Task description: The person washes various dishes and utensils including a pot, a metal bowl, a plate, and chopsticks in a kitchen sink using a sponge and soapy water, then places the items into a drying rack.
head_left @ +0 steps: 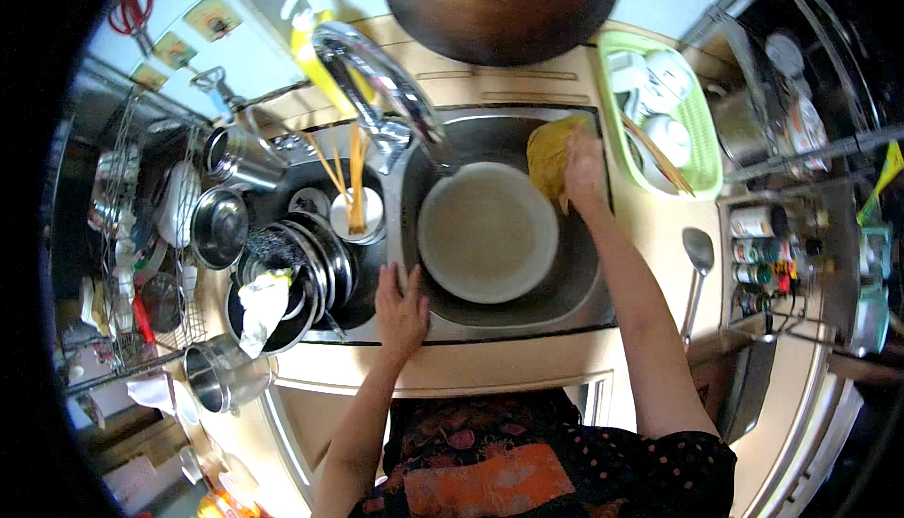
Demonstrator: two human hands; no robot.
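My right hand [586, 174] is at the back right corner of the steel sink [447, 318], closed on a yellow cloth [547, 157] pressed against the sink wall. Part of the grip is hidden behind the hand. On the divider between the two bowls lies my left hand [402, 318], its fingers spread and nothing in them. A round white basin [487, 233] with cloudy water fills much of the right bowl. The chrome faucet [395, 94] arches over that bowl's back left corner.
Stacked pans [315, 259] and a white cup of chopsticks [356, 215] crowd the left bowl. A green basket [708, 146] of dishes stands right of the sink, a spatula [697, 259] in front of it. Behind are a dark wok [502, 5] and a yellow bottle [320, 61].
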